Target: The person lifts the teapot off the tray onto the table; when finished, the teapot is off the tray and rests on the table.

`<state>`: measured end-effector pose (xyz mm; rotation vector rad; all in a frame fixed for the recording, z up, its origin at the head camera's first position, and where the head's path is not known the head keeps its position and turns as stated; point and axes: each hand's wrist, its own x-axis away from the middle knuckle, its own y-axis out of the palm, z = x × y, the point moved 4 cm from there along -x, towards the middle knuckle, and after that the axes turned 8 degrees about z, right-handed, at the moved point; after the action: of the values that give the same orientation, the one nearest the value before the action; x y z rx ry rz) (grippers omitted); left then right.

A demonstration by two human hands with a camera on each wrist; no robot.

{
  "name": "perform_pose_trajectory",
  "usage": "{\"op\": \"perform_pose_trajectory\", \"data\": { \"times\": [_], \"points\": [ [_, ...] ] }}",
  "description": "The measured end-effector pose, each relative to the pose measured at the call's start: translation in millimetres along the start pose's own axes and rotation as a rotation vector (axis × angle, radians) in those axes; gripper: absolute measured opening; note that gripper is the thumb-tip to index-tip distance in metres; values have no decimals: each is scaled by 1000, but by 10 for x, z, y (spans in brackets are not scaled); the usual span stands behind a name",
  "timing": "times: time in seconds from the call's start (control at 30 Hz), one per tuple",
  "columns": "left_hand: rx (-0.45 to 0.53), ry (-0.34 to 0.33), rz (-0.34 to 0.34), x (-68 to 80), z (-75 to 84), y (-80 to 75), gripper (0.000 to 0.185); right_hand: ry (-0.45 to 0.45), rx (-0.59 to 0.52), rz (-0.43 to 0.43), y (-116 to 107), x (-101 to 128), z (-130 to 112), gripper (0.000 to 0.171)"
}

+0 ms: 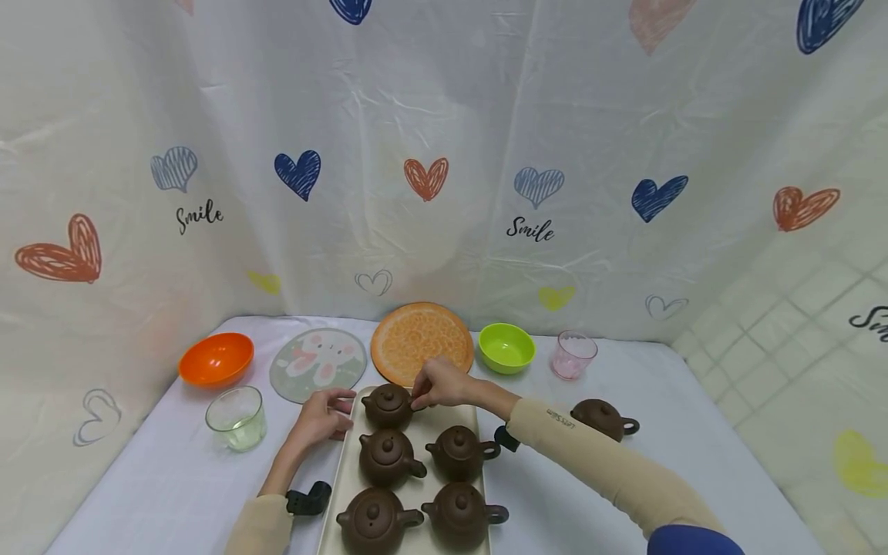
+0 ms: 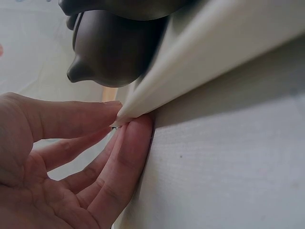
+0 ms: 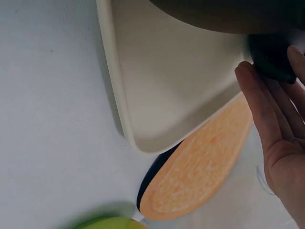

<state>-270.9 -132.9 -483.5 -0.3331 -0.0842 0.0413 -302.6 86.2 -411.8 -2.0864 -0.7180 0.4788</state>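
A long cream tray (image 1: 344, 472) lies on the white table with five brown clay teapots on it. My right hand (image 1: 432, 391) reaches over the far end and pinches the handle of the far-left teapot (image 1: 387, 406). In the right wrist view the fingers (image 3: 267, 109) curl against the dark handle (image 3: 272, 63) above the tray (image 3: 181, 86). My left hand (image 1: 323, 416) rests at the tray's far left corner. In the left wrist view its straight fingers (image 2: 125, 143) touch the tray's edge (image 2: 214, 47) under a teapot (image 2: 114, 47).
A sixth teapot (image 1: 602, 417) stands on the table right of the tray. Along the back are an orange bowl (image 1: 216, 358), a rabbit mat (image 1: 317, 362), an orange plate (image 1: 421, 341), a green bowl (image 1: 506, 347) and a pink glass (image 1: 573, 354). A clear glass (image 1: 237, 418) stands left.
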Motion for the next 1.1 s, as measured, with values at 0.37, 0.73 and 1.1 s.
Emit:
{"op": "perform_pose_trajectory", "data": {
  "times": [0.37, 0.73, 1.1],
  "points": [
    [-7, 9, 8, 19, -1, 8, 50, 21, 10, 15, 0, 23, 2, 6],
    [12, 18, 8, 28, 0, -1, 51, 30, 14, 51, -88, 162, 76, 5],
    [15, 17, 14, 34, -18, 1, 52, 46, -108, 143, -303, 424, 144, 8]
  ]
}}
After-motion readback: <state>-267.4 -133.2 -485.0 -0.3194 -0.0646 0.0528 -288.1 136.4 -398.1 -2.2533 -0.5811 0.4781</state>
